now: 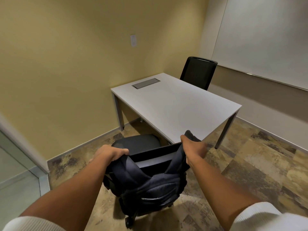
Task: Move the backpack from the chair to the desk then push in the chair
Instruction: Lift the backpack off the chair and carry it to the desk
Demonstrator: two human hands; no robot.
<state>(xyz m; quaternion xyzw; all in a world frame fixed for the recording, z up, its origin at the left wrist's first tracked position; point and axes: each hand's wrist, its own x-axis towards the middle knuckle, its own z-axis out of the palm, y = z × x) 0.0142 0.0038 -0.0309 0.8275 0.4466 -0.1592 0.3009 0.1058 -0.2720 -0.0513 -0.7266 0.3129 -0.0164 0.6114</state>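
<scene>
A dark backpack (146, 182) hangs over the backrest of a black office chair (138, 142), straps up. My left hand (109, 155) grips the left shoulder strap. My right hand (193, 150) grips the right strap, which sticks up above my fingers. The chair stands just in front of the white desk (180, 107), its seat partly under the desk's near-left edge. The chair's base and a caster show below the backpack.
A second black chair (198, 72) stands behind the desk's far side. A grey cable hatch (145, 83) is set into the desk top. A yellow wall runs left, a whiteboard (266, 40) right, a glass panel (15, 165) at the near left. Patterned carpet surrounds the desk.
</scene>
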